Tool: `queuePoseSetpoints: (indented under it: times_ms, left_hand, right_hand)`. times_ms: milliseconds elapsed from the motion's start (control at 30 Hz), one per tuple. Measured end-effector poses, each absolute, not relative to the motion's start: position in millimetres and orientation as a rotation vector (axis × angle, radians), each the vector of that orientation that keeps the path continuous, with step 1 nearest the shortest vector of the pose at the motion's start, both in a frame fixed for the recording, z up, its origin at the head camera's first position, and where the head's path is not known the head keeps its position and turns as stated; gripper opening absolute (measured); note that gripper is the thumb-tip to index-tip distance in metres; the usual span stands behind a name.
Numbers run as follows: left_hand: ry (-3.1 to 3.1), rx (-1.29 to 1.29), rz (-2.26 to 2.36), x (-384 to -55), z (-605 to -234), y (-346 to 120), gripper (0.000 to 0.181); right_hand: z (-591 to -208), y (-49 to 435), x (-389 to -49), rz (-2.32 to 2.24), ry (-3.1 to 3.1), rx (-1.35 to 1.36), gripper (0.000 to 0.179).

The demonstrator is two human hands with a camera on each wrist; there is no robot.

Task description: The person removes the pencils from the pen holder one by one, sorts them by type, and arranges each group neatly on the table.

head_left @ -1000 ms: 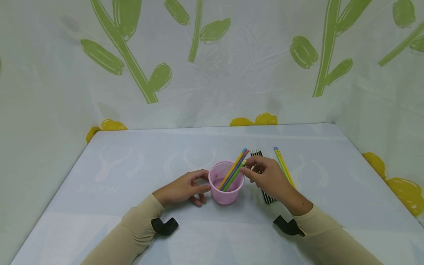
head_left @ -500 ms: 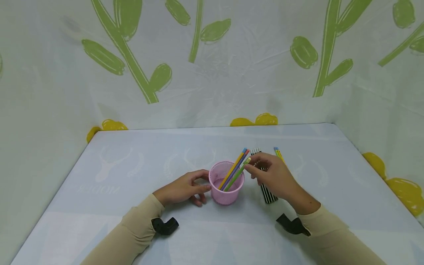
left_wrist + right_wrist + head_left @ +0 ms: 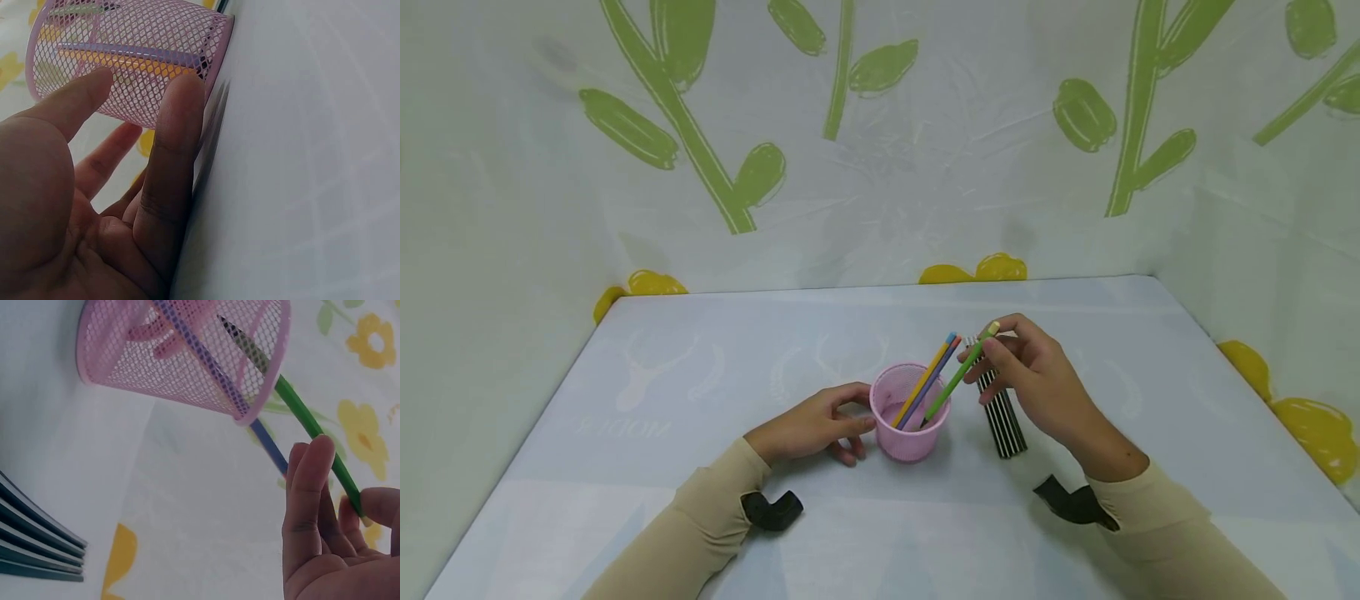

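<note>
A pink mesh pencil cup stands on the table. My left hand rests against its left side; in the left wrist view the thumb and fingers lie along the mesh. An orange-yellow pencil and a purple pencil lean inside the cup. Thumb and fingertips of my right hand pinch a green pencil near its pale upper end. Its dark sharpened point is down within the cup, and the shaft slants up to the right over the rim.
Several black-and-white striped pencils lie side by side on the table, right of the cup and partly under my right hand in the head view. A patterned white cloth wall rises behind the table's back edge.
My right hand has moved up and to the right with the green pencil's upper end, tilting it away from the other two. It now covers the green and yellow pencils on the right. My left hand stays put.
</note>
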State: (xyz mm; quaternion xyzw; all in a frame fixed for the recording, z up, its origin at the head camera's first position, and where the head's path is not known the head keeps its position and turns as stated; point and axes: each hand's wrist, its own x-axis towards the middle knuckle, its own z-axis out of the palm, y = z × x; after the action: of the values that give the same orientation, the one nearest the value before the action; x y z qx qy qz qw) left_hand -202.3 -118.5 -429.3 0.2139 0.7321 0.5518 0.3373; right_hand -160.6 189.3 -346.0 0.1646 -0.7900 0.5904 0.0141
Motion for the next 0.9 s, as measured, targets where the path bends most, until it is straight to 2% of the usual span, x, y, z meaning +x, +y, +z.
queuePoseSetpoints:
  times_ms: [333, 900]
  left_hand:
    - [1.902, 0.561, 1.439, -204, -429, -119, 0.046]
    - [1.910, 0.581, 1.433, -205, -433, -120, 0.045]
  right_hand:
    - [-336, 200, -160, 1.962, -2.231, 0.626, 0.011]
    - [-331, 227, -172, 1.947, -2.145, 0.393, 0.024]
